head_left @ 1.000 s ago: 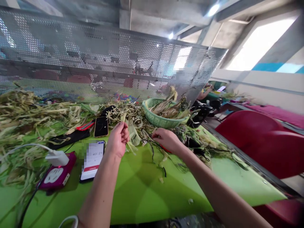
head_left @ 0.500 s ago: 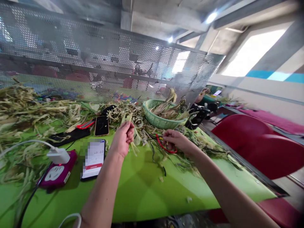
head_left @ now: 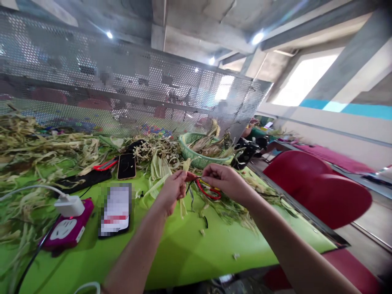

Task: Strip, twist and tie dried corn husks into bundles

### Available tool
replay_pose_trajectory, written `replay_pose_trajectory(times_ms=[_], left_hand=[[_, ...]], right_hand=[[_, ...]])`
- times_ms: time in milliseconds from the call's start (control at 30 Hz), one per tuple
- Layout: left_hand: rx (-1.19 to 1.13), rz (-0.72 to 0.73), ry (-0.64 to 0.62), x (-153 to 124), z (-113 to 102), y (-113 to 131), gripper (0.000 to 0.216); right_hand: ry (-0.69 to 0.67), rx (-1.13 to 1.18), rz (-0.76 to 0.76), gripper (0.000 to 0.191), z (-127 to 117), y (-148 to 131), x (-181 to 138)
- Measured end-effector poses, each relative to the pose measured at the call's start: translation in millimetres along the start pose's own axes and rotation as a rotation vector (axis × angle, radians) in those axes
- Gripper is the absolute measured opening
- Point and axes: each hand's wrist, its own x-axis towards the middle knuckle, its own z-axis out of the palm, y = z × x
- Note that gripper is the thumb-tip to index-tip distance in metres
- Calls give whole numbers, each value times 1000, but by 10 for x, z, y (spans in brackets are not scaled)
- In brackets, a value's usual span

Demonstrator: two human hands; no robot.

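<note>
My left hand point(head_left: 172, 192) is closed on pale corn husk strips point(head_left: 184, 167) that hang down from its fingers above the green table point(head_left: 190, 253). My right hand point(head_left: 225, 181) is closed on small red-handled scissors point(head_left: 206, 190), held close to the left hand's fingertips. The two hands nearly touch over the table's middle. A loose heap of husks point(head_left: 159, 153) lies just behind them.
A green basket point(head_left: 196, 159) of husks stands behind the hands. Two phones point(head_left: 115, 210) point(head_left: 126, 166), a purple power strip point(head_left: 65, 230) with a white charger, and a big husk pile point(head_left: 36, 143) lie left. A perforated metal screen point(head_left: 122, 90) backs the table; red chairs point(head_left: 315, 183) stand right.
My right hand lifted the red scissors off the table and brought them toward my left hand. My left hand moved right and down with the husk strips.
</note>
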Motion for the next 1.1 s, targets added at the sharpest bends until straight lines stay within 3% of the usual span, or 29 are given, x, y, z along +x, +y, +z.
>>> replay_pose_trajectory(times_ms=[233, 367, 533, 667, 867, 1100], left_hand=[[2, -121, -1, -10, 18, 7, 28], [-147, -58, -12, -35, 2, 132, 26], [-265, 64, 47, -92, -5, 300, 24], [-296, 99, 54, -115, -46, 374, 21], [-351, 173, 78, -132, -117, 488, 20], [-320, 154, 86, -129, -122, 476, 19]], right_hand=[[84, -50, -17, 21, -25, 153, 2], [46, -160, 51, 22, -249, 557, -133], [252, -84, 250, 30, -604, 1155, -362], [365, -64, 289, 32, -726, 1426, -459], [493, -38, 324, 25, -778, 1545, -518], [610, 159, 359, 35, -908, 1422, -627]])
